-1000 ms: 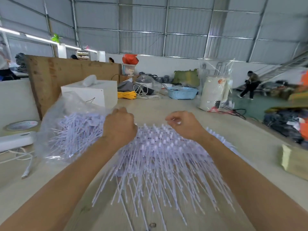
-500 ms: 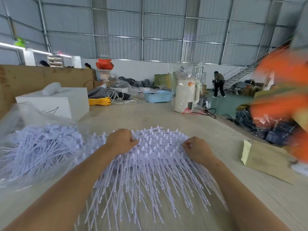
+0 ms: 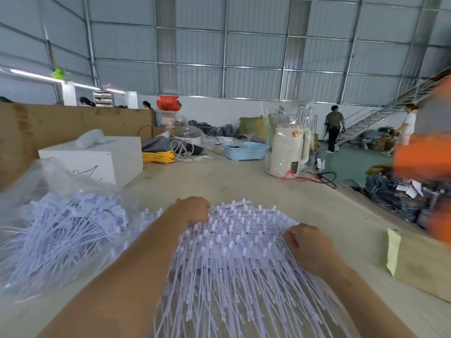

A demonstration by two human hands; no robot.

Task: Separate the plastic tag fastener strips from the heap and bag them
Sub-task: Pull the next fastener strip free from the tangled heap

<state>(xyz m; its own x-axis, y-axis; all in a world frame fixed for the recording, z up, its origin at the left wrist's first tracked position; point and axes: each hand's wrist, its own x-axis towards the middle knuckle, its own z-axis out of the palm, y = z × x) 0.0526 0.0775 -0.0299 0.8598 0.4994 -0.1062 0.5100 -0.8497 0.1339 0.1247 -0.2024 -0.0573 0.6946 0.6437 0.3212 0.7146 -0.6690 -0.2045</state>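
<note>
Both hands, left hand [image 3: 192,211] and right hand [image 3: 306,247], pinch the tag fastener heap [image 3: 234,259]; strips run toward the person, plastic bag [image 3: 48,191] nearer the left.

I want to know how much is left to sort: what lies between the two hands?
In the head view, the heap of white tag fastener strips fills the stretch between the left hand and the right hand; both hands rest on it.

fastener strips [image 3: 234,264]: white heap, fanned on table | clear bag [image 3: 48,215]: part-filled with strips, just left
</note>
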